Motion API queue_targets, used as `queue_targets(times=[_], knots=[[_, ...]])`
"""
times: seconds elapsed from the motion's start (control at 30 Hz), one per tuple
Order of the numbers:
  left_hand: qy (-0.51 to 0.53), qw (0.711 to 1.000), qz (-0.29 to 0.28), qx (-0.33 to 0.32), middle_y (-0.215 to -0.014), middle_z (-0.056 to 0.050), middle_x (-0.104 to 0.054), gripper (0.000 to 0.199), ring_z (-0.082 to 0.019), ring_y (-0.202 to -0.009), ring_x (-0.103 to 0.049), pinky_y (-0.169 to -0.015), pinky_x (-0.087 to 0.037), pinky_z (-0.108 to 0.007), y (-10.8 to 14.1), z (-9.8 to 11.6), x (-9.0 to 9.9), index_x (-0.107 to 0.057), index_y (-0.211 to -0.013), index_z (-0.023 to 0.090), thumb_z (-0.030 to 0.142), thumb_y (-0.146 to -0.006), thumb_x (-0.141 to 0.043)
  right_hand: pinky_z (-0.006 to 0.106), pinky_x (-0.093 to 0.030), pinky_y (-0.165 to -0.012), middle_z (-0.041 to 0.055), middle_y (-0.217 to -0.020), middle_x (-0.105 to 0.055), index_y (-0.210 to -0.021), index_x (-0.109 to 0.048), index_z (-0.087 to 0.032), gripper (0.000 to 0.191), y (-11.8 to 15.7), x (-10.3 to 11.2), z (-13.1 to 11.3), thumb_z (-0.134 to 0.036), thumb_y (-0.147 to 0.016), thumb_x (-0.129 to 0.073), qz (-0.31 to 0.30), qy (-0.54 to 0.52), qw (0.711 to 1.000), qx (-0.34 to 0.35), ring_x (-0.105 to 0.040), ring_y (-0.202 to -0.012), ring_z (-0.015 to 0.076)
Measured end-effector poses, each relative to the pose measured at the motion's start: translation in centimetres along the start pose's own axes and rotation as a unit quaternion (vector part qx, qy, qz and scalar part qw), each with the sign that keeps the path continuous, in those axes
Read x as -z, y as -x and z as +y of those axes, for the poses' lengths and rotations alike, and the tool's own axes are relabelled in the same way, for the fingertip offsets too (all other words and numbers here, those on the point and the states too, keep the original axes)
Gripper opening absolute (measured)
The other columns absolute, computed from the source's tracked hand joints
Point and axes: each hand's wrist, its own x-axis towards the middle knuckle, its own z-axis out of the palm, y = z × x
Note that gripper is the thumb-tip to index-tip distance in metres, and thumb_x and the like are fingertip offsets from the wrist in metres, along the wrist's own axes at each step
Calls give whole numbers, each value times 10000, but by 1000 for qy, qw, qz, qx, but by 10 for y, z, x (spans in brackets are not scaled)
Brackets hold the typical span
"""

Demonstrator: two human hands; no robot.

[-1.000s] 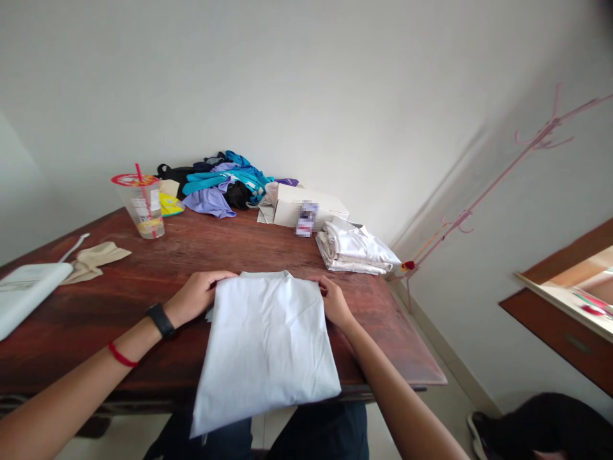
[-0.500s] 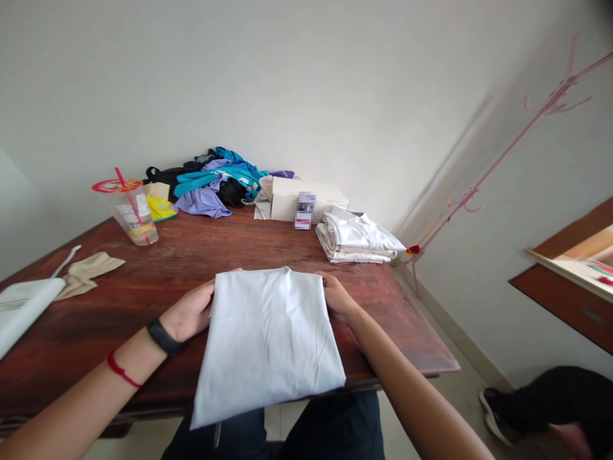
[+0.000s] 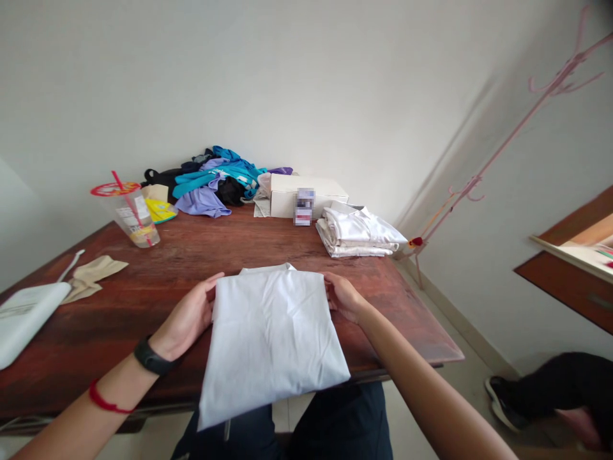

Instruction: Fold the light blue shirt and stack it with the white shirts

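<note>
A folded pale grey-white cloth point(image 3: 271, 332), which looks like a shirt, lies at the table's front edge, its near end hanging over my lap. My left hand point(image 3: 191, 314) is at its left side, thumb up by the far left corner, the fingers partly behind the edge. At the far right corner my right hand point(image 3: 343, 297) touches the other side with curled fingers, partly hidden by the cloth. Whether either hand grips the fabric is not clear. Behind, on the right, stands a stack of folded white shiny garments point(image 3: 359, 231).
The dark wooden table point(image 3: 205, 246) holds a white box point(image 3: 306, 188), a heap of clothes point(image 3: 215, 179), a plastic cup point(image 3: 131, 214), a beige cloth point(image 3: 96, 276) and a white object point(image 3: 31, 316). A pink coat rack point(image 3: 522, 128) and a person's dark-clothed leg point(image 3: 565, 390) are at right.
My left hand has shifted left, its fingers showing more beside the cloth. More of the collar-like far edge shows. The view has shifted slightly.
</note>
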Motion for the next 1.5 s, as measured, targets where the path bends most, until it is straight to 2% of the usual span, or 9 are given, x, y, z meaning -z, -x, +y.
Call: queue_targets(times=[0.13, 0.33, 0.67, 0.8, 0.93, 1.13, 1.23, 1.33, 1.5], knots=[[-178, 977, 54, -108, -1410, -108, -604, 645, -297, -1331, -545, -1051, -491, -380, 17, -5, 12, -560, -1296, 236, 495, -754, -798, 207, -467, -468, -13, -764, -623, -862, -547, -216, 335, 19, 4, -4, -521, -849, -684, 63, 47, 996, 28, -583, -583, 121], [-222, 974, -48, 8, -1139, -118, -726, 567, -296, -1032, -697, -692, -592, -306, 18, 6, 17, -665, -1126, 177, 555, -734, -822, 206, -393, -435, -44, -625, -519, -745, -567, -199, 376, 16, 0, 0, -518, -737, -766, 19, 132, 990, 50, -488, -534, 109], [8, 988, -71, 135, -944, -93, -756, 202, -209, -836, -745, -767, -610, -281, 9, 3, 3, -684, -1000, 147, 111, -805, -723, 256, -329, -538, -27, -631, -525, -745, -552, -207, 376, -4, -4, 23, -569, -798, -636, 104, 160, 969, 160, -445, -592, 140], [-139, 989, -40, 23, -1106, -104, -740, 366, -286, -1032, -714, -861, -585, -366, 8, -9, 6, -609, -1137, 190, 306, -814, -737, 286, -380, -615, -20, -669, -555, -808, -523, -230, 274, -7, -3, 31, -484, -815, -625, 131, 227, 946, 191, -507, -640, 176], [-430, 890, 20, -151, -1079, -157, -730, 511, -378, -1085, -687, -920, -524, -431, 5, -9, 10, -482, -1304, 168, 436, -881, -588, 305, -412, -690, -13, -763, -607, -924, -510, -239, 149, -5, -6, 28, -342, -850, -590, 141, 332, 903, 234, -579, -707, 195], [-712, 684, 87, -132, -1001, -246, -725, 622, -460, -957, -707, -788, -542, -532, 16, -5, 5, -332, -1500, 84, 428, -982, -357, 322, -437, -739, 58, -923, -656, -1078, -573, -210, 167, 10, -14, 12, -298, -954, -505, 158, 466, 835, 247, -627, -825, 225], [-701, 648, 123, -271, -1365, -318, -572, 650, -466, -1261, -566, -960, -499, -571, 18, -8, -1, -329, -1535, 40, 343, -962, -379, 397, -474, -868, 148, -1159, -634, -1183, -606, -180, 290, 24, -27, 1, -359, -993, -482, 179, 535, 783, 263, -628, -1010, 288], [-654, 635, 35, -410, -1629, -223, -301, 621, -372, -1494, -317, -1171, -344, -537, 16, -16, -16, -327, -1566, 72, 266, -976, -344, 499, -403, -1077, 184, -1435, -524, -1367, -561, -168, 427, 35, -49, 0, -376, -1002, -483, 123, 586, 732, 324, -471, -1338, 356], [-672, 628, -80, -385, -1643, -158, -291, 596, -329, -1512, -296, -1185, -318, -565, 6, -45, -36, -305, -1601, 134, 337, -1041, -305, 611, -248, -1191, 141, -1653, -287, -1557, -377, -168, 586, 36, -71, 22, -416, -1029, -425, 29, 633, 698, 335, -162, -1543, 373]])
